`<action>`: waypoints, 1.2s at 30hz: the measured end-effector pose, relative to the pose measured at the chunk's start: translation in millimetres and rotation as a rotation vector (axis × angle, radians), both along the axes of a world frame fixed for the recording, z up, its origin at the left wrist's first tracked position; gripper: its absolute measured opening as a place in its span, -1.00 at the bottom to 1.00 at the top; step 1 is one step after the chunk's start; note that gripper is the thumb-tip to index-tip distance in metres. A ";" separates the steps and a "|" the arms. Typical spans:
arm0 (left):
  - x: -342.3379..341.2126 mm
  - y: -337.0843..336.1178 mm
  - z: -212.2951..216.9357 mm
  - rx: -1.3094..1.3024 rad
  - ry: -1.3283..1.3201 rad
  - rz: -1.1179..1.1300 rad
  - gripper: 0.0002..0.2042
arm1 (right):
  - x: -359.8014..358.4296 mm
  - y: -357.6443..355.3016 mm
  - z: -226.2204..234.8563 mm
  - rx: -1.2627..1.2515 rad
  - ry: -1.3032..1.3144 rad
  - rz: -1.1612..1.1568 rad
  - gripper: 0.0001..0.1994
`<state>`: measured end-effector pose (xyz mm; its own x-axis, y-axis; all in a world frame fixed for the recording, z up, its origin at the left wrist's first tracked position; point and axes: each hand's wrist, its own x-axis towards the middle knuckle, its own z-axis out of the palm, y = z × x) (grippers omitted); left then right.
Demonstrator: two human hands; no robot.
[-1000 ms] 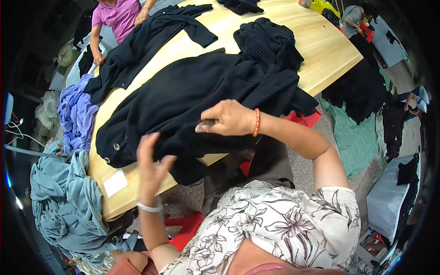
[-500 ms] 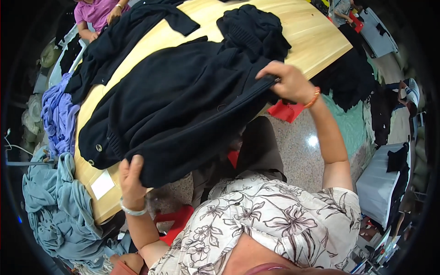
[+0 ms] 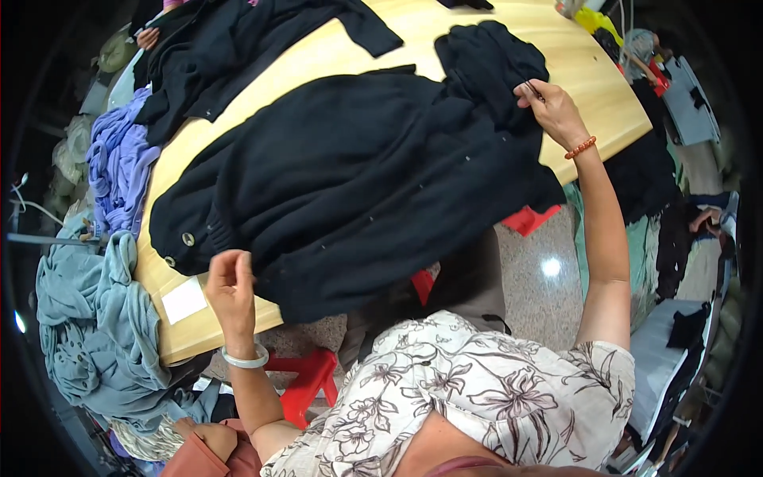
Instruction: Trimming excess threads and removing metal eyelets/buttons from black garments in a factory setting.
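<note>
A black knitted cardigan (image 3: 342,159) with a ribbed band and large buttons lies spread over the wooden table, its near side hanging past the edge. Small pale specks dot its near panel. By the cardigan's left end, my left hand (image 3: 232,298) is raised with its fingers curled in; whether anything is pinched there is hidden. My right hand (image 3: 559,118) is closed on a thin dark tool (image 3: 534,91), too small to name. It hovers at the bunched black knit (image 3: 493,67) at the cardigan's far right.
Another black garment (image 3: 238,56) lies on the table (image 3: 592,95) farther back, near a co-worker's hand (image 3: 148,37). Purple cloth (image 3: 123,171) and grey-green cloth (image 3: 95,326) are heaped at left. A white paper (image 3: 183,300) lies near the table's edge. Below is a red stool (image 3: 306,378).
My hands have let go of the cardigan's near edge, which now lies lower and flatter. My right hand has moved up and right. The view has shifted slightly.
</note>
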<state>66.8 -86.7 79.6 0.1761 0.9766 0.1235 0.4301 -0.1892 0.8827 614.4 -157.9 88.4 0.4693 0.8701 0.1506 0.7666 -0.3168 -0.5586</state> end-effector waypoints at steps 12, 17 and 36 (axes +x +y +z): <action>2.8 63.6 11.6 0.129 0.197 0.040 -0.73 | -59.5 211.9 -64.4 -0.134 -0.016 0.276 -0.48; 17.8 44.4 27.4 0.520 0.136 -0.080 -0.70 | -63.4 229.4 -73.9 -0.279 0.027 0.548 -0.60; 76.5 3.2 -17.3 0.129 -0.051 -0.024 -0.47 | -40.2 159.3 -25.4 -0.386 0.033 0.565 -0.70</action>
<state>143.3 -83.5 62.3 0.1898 0.9475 0.2572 0.3795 -0.3124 0.8708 574.2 1.4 63.0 -0.0739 0.9713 -0.2261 0.8571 -0.0541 -0.5123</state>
